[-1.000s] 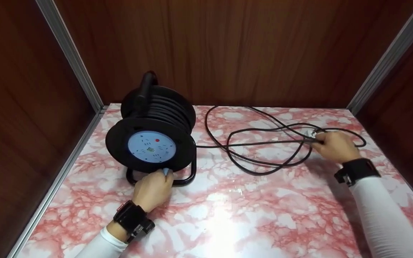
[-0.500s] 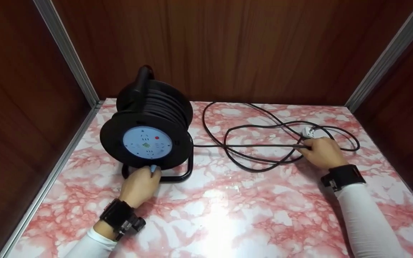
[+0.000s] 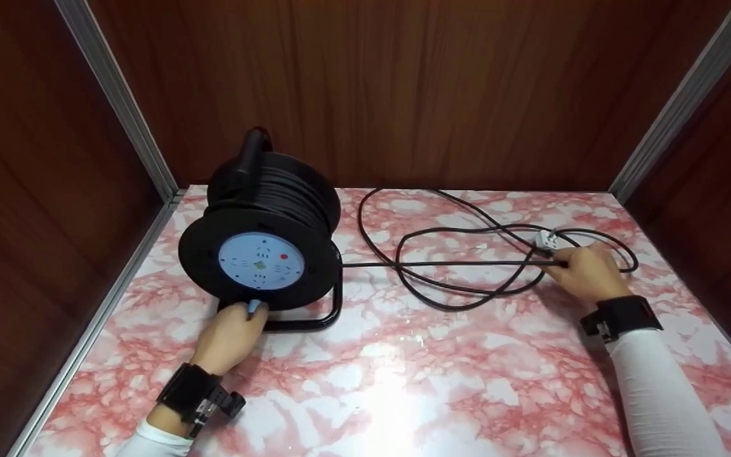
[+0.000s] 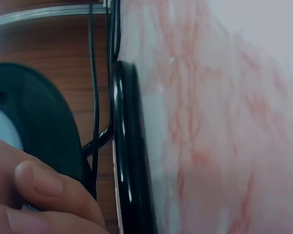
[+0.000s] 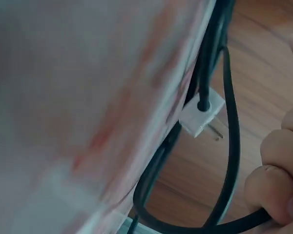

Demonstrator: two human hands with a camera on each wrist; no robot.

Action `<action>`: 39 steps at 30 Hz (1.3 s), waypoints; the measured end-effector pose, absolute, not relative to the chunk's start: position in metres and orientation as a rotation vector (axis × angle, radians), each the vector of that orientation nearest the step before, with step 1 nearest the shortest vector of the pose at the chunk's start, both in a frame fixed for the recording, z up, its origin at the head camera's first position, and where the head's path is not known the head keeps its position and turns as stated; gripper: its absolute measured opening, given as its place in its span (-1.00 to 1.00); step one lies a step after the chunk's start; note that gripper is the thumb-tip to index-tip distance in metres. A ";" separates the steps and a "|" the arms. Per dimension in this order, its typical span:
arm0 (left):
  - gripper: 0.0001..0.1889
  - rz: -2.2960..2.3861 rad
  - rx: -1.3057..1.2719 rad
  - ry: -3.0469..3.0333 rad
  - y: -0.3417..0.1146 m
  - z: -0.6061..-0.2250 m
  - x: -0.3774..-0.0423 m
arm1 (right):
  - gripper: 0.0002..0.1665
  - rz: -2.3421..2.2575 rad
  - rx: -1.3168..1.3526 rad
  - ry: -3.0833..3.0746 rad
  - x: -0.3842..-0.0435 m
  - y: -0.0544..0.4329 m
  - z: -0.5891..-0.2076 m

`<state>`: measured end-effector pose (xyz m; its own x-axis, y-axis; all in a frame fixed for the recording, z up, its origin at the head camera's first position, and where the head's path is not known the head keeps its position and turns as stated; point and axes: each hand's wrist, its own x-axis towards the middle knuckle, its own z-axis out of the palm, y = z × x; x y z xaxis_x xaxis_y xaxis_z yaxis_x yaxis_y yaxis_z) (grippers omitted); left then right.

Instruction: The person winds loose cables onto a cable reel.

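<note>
A black cable reel [image 3: 197, 270] stands at the left of the table in the head view, with a pale blue socket face toward me. My left hand [image 3: 229, 336] grips the blue crank knob [image 3: 254, 306] at the bottom of the front disc; in the left wrist view its curled fingers [image 4: 58, 187] mostly hide the knob. From the reel a black cable [image 3: 441, 263] runs straight to my right hand [image 3: 587, 273], which pinches it. Just behind that hand lies the white plug [image 3: 546, 240]. The right wrist view shows its metal pins and the curled fingers [image 5: 271, 187] around the cable.
Loose cable loops [image 3: 460, 308] lie between the reel and the right hand. Under the reel is a black tube stand [image 3: 308, 325]. Wooden panels [image 3: 403, 95] close off the back and both sides of the red-and-white marbled table [image 3: 467, 393].
The crank knob and my left hand have moved left along the bottom as the reel disc turned clockwise. My right hand shifted left, then slightly back right, still holding the cable.
</note>
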<state>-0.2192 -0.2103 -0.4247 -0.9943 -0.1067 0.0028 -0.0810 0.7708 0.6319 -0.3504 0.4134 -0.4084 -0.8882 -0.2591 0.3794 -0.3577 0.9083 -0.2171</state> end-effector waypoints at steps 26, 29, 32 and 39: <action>-0.41 -1.335 0.274 -2.811 -0.246 -0.408 -0.215 | -0.76 0.652 0.467 -2.572 -0.348 0.408 -0.397; -0.42 -1.392 0.278 -2.786 -0.248 -0.407 -0.216 | -0.73 0.619 0.437 -2.499 -0.348 0.409 -0.395; -0.42 -1.387 0.283 -2.764 -0.250 -0.405 -0.216 | -0.59 0.485 0.509 -2.514 -0.353 0.411 -0.404; -0.38 -1.327 0.324 -2.716 -0.255 -0.399 -0.212 | -0.56 0.503 0.522 -2.588 -0.350 0.409 -0.400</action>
